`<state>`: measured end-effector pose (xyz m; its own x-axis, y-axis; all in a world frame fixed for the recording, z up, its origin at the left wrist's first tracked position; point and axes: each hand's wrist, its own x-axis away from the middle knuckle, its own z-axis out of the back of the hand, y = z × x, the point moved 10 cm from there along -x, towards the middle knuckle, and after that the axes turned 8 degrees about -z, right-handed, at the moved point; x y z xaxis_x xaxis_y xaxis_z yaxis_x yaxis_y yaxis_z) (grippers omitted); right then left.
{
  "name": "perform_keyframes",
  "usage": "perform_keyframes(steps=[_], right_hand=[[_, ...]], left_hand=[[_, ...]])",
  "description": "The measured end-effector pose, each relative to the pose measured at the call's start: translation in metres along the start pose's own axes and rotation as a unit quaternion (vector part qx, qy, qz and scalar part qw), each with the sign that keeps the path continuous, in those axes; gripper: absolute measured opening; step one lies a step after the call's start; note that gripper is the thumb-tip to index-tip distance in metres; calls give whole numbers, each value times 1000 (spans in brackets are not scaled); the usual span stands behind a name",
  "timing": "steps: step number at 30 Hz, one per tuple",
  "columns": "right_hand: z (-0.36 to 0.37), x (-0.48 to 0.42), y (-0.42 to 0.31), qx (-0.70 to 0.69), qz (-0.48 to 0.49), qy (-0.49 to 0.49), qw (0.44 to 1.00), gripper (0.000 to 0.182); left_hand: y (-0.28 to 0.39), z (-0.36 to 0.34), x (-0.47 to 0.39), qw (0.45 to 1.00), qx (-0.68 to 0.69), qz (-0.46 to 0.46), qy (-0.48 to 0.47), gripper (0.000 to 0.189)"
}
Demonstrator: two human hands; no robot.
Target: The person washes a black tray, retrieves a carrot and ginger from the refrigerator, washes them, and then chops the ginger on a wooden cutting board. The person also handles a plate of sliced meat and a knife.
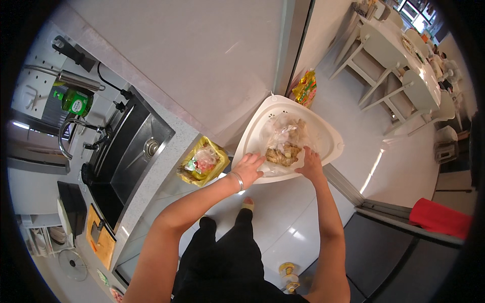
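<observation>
A white plastic rack shelf (248, 140) with rounded corners lies before me, bearing a clear plastic bag of ginger root (282, 155). Beside the bag's left edge is my left hand (248, 169), palm down over the shelf's near rim, a silver bangle at its wrist. My right hand (311, 164) is at the bag's right side, thumb and fingers spread. Both hands are close to the bag; whether the fingertips touch it is hard to tell. Behind the ginger, paler pieces show through the plastic, too blurred to name.
Left of the shelf stands a bin with a yellow liner (185, 174) holding waste. The counter has a black sink (140, 166), a faucet (62, 138) and a wooden cutting board (108, 246). A colourful packet (306, 89) stands behind the shelf. Dining chairs (382, 45) are at upper right.
</observation>
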<state>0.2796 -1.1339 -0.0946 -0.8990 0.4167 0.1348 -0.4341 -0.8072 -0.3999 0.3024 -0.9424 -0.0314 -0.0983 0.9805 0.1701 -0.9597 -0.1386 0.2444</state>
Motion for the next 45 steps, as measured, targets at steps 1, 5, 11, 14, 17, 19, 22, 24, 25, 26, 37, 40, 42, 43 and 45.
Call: perform_keyframes(steps=[1,5,11,14,17,19,22,24,25,26,37,40,42,43,45], right_hand=[[6,-2,-6,-4,-11,-10,1000,71],[-15,-23,7,-13,32,-33,999,65],[-12,-31,-15,48,8,41,998,49],[-2,-34,-19,80,-57,-38,994,40],[-7,-60,36,31,-28,-5,999,36],[-9,-72,64,-242,-159,-113,950,37],[17,-65,57,-565,-249,-112,778,41],[37,-63,47,-690,-250,-87,674,44],[43,-65,41,-727,-244,-89,636,45],[49,-65,36,-761,-236,-91,598,48],[99,-50,-43,-821,-48,-199,532,43],[76,-25,-36,-799,-64,-234,550,48],[71,-4,-40,-793,-70,-258,548,50],[70,6,-43,-792,-75,-268,544,51],[66,24,-41,-792,-98,-272,538,53]], left_hand=[[-2,-1,0,1000,0,4,5,30],[-8,16,-12,1000,-3,6,28,28],[-10,30,-18,1000,-14,8,24,26],[-10,32,-14,999,-30,13,29,25],[-13,46,-28,997,-44,4,67,25],[-19,52,-27,995,-46,18,83,24],[-27,62,-30,996,-55,37,60,24],[-27,65,-29,996,-60,41,44,23],[-27,65,-28,997,-64,41,35,23],[-28,66,-26,995,-72,47,40,23],[-50,67,4,984,-126,118,41,28],[-39,56,11,986,-117,106,49,30],[-33,52,21,988,-107,104,44,32],[-29,49,26,989,-101,103,41,33],[-28,45,37,990,-66,102,74,42]])
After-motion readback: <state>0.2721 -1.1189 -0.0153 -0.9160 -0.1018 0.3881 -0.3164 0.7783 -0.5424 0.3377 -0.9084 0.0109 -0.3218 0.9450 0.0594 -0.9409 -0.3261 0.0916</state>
